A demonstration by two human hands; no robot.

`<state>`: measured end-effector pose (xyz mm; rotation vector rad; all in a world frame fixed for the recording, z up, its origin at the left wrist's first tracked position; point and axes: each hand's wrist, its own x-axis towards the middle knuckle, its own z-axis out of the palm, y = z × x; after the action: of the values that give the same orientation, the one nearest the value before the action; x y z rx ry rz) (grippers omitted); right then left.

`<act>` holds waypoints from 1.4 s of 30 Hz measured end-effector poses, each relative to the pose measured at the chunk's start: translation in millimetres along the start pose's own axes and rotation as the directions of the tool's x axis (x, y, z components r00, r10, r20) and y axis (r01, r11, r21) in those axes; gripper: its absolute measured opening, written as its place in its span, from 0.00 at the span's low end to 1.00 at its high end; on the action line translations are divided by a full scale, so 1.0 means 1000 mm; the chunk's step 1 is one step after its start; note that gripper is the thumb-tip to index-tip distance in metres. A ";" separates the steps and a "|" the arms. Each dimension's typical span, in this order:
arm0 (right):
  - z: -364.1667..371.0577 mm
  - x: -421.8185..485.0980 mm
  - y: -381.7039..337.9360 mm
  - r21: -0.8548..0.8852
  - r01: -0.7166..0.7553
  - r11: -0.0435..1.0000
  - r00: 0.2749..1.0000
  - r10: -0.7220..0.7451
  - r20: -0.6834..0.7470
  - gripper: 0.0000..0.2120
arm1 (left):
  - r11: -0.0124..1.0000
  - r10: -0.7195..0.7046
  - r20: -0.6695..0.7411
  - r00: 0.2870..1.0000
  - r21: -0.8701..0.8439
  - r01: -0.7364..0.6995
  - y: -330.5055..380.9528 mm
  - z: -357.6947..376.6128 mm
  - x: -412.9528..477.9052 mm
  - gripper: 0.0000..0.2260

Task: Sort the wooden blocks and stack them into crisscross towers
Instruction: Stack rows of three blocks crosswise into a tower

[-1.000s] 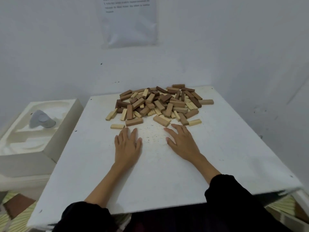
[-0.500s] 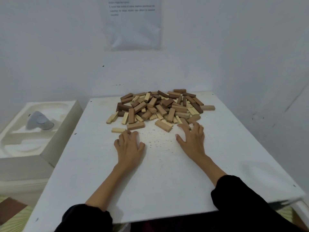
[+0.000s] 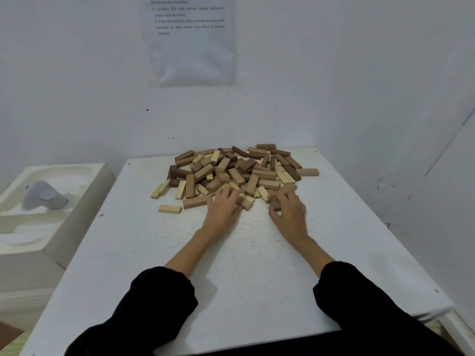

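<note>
We see the pile of wooden blocks (image 3: 231,170) heaped loosely on the white surface (image 3: 154,265), dark brown, mid-brown and pale pieces mixed and lying at all angles, none stacked in a tower. At the pile's near edge the left hand (image 3: 222,210) lies palm down, its fingers spread and fairly straight, the tips resting on the nearest blocks and holding nothing. Just right of it along that same near edge, the right hand (image 3: 290,213) has its fingers bent over a brown block (image 3: 275,204) with the thumb on the block's near side; we cannot tell whether that grip has closed. A long tan block (image 3: 196,202) lies at the pile's near-left fringe, touching the left hand's outer side, and a single pale block (image 3: 169,208) sits apart just beyond it, off the pile's near-left corner. One tan block (image 3: 307,172) lies alone just off the pile's right side. Black sleeves (image 3: 159,291) cover both forearms on our side of the pile. Left of the pile, off the surface, stands a moulded white packing tray (image 3: 51,235) with a grey object (image 3: 45,196) in it. On the wall behind the pile hangs a printed sheet (image 3: 190,39), its text too blurred to read.
</note>
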<state>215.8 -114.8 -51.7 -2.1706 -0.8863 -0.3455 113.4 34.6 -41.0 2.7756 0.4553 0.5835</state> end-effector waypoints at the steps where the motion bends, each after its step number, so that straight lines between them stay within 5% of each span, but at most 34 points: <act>1: 0.000 0.000 0.001 0.023 0.003 1.000 1.000 -0.003 -0.011 0.11 | 1.000 0.004 -0.014 1.000 0.021 -0.003 -0.002 0.001 0.003 0.16; 9: -0.002 -0.002 0.002 0.057 -0.058 0.997 0.995 0.062 -0.081 0.17 | 0.973 0.158 0.062 0.985 0.160 -0.166 -0.003 -0.006 0.016 0.10; 12: -0.001 -0.003 0.006 0.047 -0.112 0.993 0.987 0.117 -0.113 0.18 | 0.982 0.170 -0.078 0.982 0.096 -0.163 -0.002 -0.008 0.019 0.10; 15: -0.001 -0.004 0.007 0.035 -0.133 0.991 0.983 0.136 -0.120 0.18 | 0.995 0.073 -0.186 0.980 -0.059 -0.086 0.008 -0.014 0.032 0.11; 22: 0.001 -0.005 0.006 0.035 -0.122 0.992 0.985 0.125 -0.115 0.16 | 0.972 -0.229 -0.001 0.974 -0.057 0.228 0.031 -0.007 0.081 0.16; 28: 0.001 -0.005 0.008 0.035 -0.103 0.994 0.988 0.107 -0.113 0.15 | 0.970 -0.241 0.130 0.962 0.064 0.235 0.041 0.009 0.088 0.22; 32: 0.000 -0.004 0.007 0.035 -0.112 0.993 0.988 0.115 -0.102 0.15 | 0.965 -0.223 0.053 0.973 -0.132 0.228 0.038 0.004 0.082 0.16; 37: -0.008 -0.007 0.000 0.087 0.056 0.995 0.981 -0.038 -0.190 0.15 | 0.923 -0.203 -0.049 0.978 -0.343 0.174 0.041 -0.028 0.057 0.21; 42: -0.017 -0.019 -0.012 0.029 0.306 0.952 0.930 -0.292 -0.222 0.14 | 0.909 -0.226 -0.007 0.974 -0.362 0.208 0.032 -0.051 0.008 0.21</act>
<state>194.7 -131.1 -42.6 -1.8954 -1.0885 -0.6812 106.1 18.2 17.3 2.3298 0.5937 0.6123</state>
